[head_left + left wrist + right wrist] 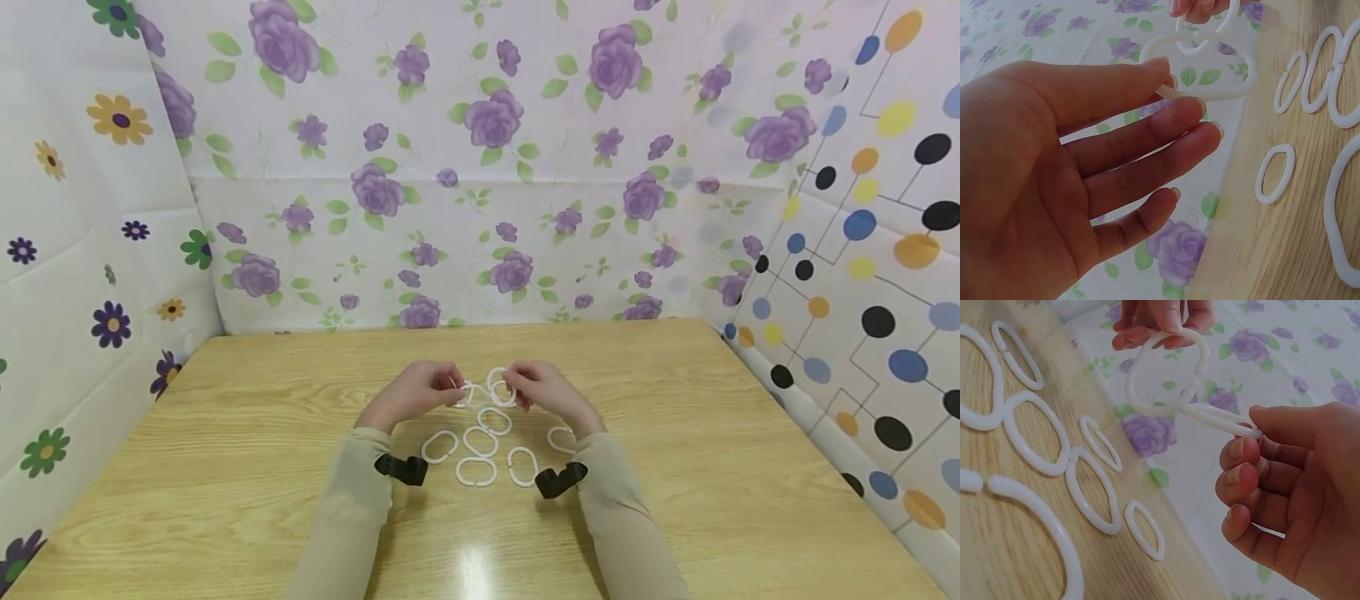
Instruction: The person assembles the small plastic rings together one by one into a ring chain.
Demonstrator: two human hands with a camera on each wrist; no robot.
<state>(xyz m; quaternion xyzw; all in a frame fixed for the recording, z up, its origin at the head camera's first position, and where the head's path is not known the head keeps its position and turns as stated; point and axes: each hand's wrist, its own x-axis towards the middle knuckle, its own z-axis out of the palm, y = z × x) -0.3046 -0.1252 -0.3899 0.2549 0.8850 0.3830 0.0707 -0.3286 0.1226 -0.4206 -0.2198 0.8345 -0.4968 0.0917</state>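
My left hand (420,392) pinches a white plastic C-shaped link (1210,97) between thumb and forefinger; the other fingers are loosely bent. Opposite it, my right hand (553,393) pinches a second white link (1230,429) by its end, its remaining fingers curled. Both links are held above the table, and they meet between the hands in the right wrist view. Whether one passes through the other, I cannot tell. Below the hands, several more white links lie on the wood, among them one link (476,484) nearest me.
On the wooden table (225,467), one loose link (424,451) lies at the left, another link (513,476) near the right wrist. A further link (551,442) is partly hidden by the right sleeve. Flowered cloth (450,275) hangs behind the table.
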